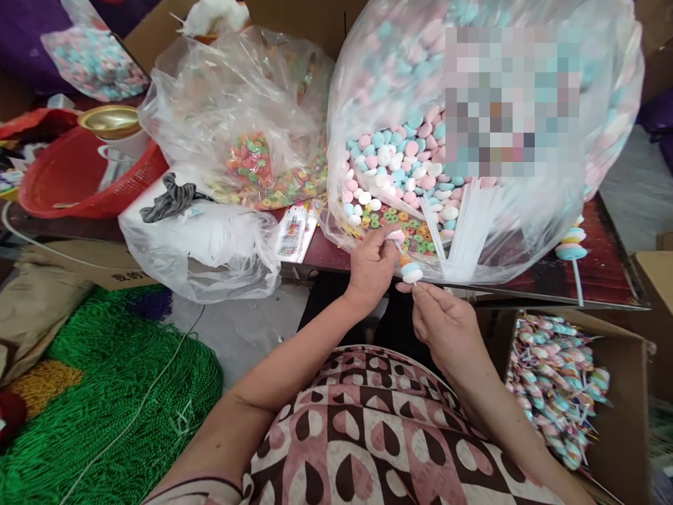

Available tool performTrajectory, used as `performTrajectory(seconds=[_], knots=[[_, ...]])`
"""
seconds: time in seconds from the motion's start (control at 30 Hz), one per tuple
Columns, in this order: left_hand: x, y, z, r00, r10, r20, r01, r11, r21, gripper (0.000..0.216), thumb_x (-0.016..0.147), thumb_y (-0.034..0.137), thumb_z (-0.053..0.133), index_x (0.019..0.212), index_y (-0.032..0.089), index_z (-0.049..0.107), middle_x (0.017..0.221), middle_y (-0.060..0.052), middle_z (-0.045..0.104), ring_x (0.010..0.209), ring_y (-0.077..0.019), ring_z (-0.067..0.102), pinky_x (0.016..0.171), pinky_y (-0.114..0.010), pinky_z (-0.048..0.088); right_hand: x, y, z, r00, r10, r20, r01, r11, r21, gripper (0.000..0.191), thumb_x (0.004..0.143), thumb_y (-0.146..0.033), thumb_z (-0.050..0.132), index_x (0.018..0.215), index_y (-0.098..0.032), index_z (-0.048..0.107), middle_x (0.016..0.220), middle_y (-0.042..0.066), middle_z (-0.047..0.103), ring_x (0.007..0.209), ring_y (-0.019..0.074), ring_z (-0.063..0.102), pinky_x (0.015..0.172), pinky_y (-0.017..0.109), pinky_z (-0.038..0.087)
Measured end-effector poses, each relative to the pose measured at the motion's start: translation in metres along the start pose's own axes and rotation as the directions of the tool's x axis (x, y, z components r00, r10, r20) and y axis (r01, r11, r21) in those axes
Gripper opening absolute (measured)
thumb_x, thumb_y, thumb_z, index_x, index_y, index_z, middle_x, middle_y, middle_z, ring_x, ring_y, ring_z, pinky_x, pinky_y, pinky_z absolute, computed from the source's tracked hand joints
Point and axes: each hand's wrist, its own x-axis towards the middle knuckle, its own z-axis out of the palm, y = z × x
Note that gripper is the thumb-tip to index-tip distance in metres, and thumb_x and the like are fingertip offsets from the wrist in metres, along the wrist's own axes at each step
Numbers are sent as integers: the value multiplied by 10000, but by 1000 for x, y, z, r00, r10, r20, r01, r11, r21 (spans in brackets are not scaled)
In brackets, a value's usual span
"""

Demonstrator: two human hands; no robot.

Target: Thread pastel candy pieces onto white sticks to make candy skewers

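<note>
Crinkled plastic bags (357,77) are crowding glossy worktop (613,280), left hand (371,270) is pinching round pink candy (395,237), right hand (446,321) is pinching stick (415,283)

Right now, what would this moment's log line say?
left hand: fingers on pink candy | right hand: gripping stick below white candy | ahead: candy bag, white sticks | lower right: box of wrapped candies

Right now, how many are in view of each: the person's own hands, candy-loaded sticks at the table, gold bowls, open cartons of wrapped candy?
Left hand and right hand: 2
Held candy stick and table-edge candy stick: 2
Gold bowl: 1
Open carton of wrapped candy: 1
Total: 6
</note>
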Motion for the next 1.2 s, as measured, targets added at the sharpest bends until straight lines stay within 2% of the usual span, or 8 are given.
performTrajectory(seconds=[0.2, 0.3, 0.57, 0.77, 0.9, 1.03, 1.13, 1.2], knots=[[-1, 2, 7, 970, -226, 88, 241, 932, -271, 292, 869, 177, 492, 1082, 212, 689, 854, 0, 697, 753, -105, 630, 736, -230, 503, 2, 0, 3, 997, -69, -29, 70, 997, 13, 329, 862, -441, 626, 931, -133, 718, 440, -93, 335, 383, 49, 247, 375, 197, 183], [2, 9, 6, 959, -259, 110, 282, 871, -402, 305, 868, 180, 488, 1099, 219, 684, 809, 12, 689, 726, -92, 632, 715, -215, 505, 5, 1, 0, 997, -67, -38, 68, 997, 29, 312, 859, -435, 635, 915, -137, 707, 431, -97, 336, 374, 48, 240, 375, 200, 175], [-8, 29, 4, 941, -221, 255, 292, 912, -288, 352, 859, 164, 479, 1135, 228, 688, 978, -18, 721, 767, -123, 654, 705, -252, 549, 11, 6, -8, 991, -129, -30, 130, 991, 31, 276, 870, -422, 638, 755, -172, 623, 435, -90, 365, 381, 52, 257, 376, 200, 201], [-12, 27, 7, 955, -11, 297, 77, 974, -213, 398, 820, 78, 432, 1065, 192, 724, 1136, -37, 714, 1073, -163, 638, 1003, -310, 492, 19, 7, -11, 989, -141, -40, 141, 990, -3, 349, 867, -471, 630, 673, -189, 563, 428, -84, 354, 382, 55, 252, 372, 208, 182], [-12, 24, 6, 932, 92, 351, -9, 973, -230, 417, 842, 96, 416, 1126, 205, 700, 1224, -47, 691, 1156, -173, 615, 1038, -333, 477, 25, 11, -20, 996, -88, -32, 87, 996, -31, 387, 838, -518, 648, 660, -181, 577, 433, -73, 375, 382, 53, 259, 367, 208, 164], [-1, 18, -10, 937, 113, 332, -51, 980, -191, 449, 920, 196, 426, 1350, 257, 540, 1293, -47, 647, 1037, -155, 649, 936, -328, 524, 26, -1, -38, 986, -49, -162, 53, 998, 21, 304, 780, -457, 726, 758, -162, 658, 472, -63, 428, 397, 48, 286, 369, 194, 157], [26, 10, -27, 968, 142, 206, -162, 983, 81, 421, 947, 219, 407, 1345, 261, 537, 1169, -55, 676, 991, -164, 630, 909, -338, 508, 22, -15, -42, 976, -59, -209, 76, 994, 76, 265, 799, -418, 704, 832, -156, 685, 491, -62, 436, 405, 42, 277, 375, 185, 159], [49, 4, -36, 963, 188, 191, -251, 882, 399, 342, 930, 203, 428, 1189, 209, 651, 1072, -82, 678, 1034, -215, 594, 935, -384, 468, 20, -19, -39, 979, -61, -193, 79, 993, 88, 250, 804, -400, 693, 843, -153, 689, 492, -62, 434, 405, 41, 272, 375, 183, 156]])
